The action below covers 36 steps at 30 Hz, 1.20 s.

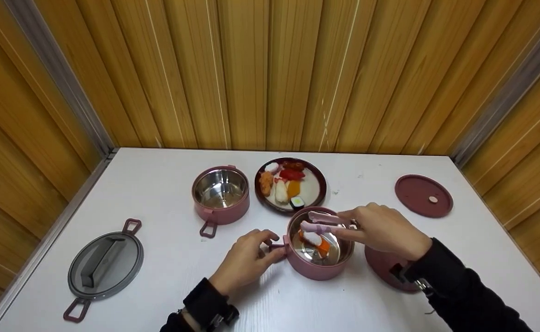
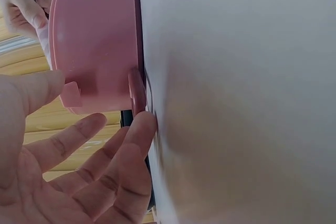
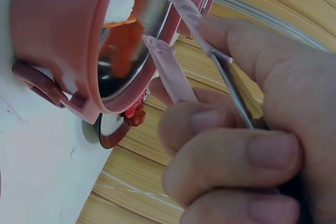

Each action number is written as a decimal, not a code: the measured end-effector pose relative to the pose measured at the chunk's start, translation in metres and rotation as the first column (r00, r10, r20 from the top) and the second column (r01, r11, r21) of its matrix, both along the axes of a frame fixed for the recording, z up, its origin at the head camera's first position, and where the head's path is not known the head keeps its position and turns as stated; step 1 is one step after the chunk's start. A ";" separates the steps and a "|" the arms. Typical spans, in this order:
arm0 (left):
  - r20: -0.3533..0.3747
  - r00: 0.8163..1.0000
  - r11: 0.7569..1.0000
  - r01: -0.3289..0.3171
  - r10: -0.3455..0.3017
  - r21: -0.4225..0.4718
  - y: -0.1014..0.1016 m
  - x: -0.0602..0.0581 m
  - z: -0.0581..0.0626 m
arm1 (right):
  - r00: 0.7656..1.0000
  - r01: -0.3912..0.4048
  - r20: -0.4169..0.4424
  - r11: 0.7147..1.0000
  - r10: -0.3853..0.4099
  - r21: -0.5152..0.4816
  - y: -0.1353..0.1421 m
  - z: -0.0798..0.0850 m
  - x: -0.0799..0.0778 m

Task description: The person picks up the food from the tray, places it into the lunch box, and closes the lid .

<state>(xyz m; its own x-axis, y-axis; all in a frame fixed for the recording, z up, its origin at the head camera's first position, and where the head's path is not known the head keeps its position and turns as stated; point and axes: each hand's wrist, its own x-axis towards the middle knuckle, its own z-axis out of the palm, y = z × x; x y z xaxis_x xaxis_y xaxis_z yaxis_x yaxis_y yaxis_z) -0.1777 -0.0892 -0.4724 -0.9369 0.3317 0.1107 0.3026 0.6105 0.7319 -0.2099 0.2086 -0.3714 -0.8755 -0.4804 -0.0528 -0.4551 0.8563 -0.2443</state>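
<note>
Right fingers [image 3: 215, 150] grip tongs [image 3: 170, 74] over open pot rim [image 3: 93, 61] (left fingers [image 2: 139, 135] apart, beside handle [image 2: 137, 92]).

A white table [image 1: 168, 184] is backed by ribbed yellow-brown wood-grain panels [image 1: 242, 74], with grey metal posts [image 1: 62, 76] at the corners. At left lies a round grey lid [image 1: 115, 272] with two dark-red loop handles [image 1: 77, 310]. Toward the back stands a round pink steel-lined pot [image 1: 227, 216]. Just beside it, a dark-rimmed round plate [image 1: 314, 189] bears white, orange-brown, red and yellow-orange food pieces [image 1: 281, 191] and a black-wrapped roll [image 1: 297, 203]. At right: one flat dark-red disc [image 1: 417, 193] with a small white knob [image 1: 433, 199]; a second dark-red disc [image 1: 381, 265], partly hidden.
</note>
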 end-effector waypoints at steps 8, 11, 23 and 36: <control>0.005 1.000 1.000 -0.022 0.022 0.003 -0.001 0.000 0.001 | 0.999 0.028 -0.033 0.999 -0.029 -0.029 -0.003 0.004 -0.009; -0.007 1.000 1.000 -0.023 0.023 0.005 -0.002 0.000 0.001 | 0.999 0.031 -0.042 0.999 -0.033 -0.035 -0.005 0.005 -0.014; -0.035 0.999 0.999 -0.038 0.038 -0.004 -0.006 0.000 -0.001 | 0.995 0.080 -0.051 0.996 -0.082 -0.025 -0.011 0.007 -0.043; -0.031 0.999 0.999 -0.043 0.043 0.005 -0.005 -0.001 -0.002 | 0.989 0.147 -0.022 0.989 -0.147 -0.021 -0.015 0.001 -0.079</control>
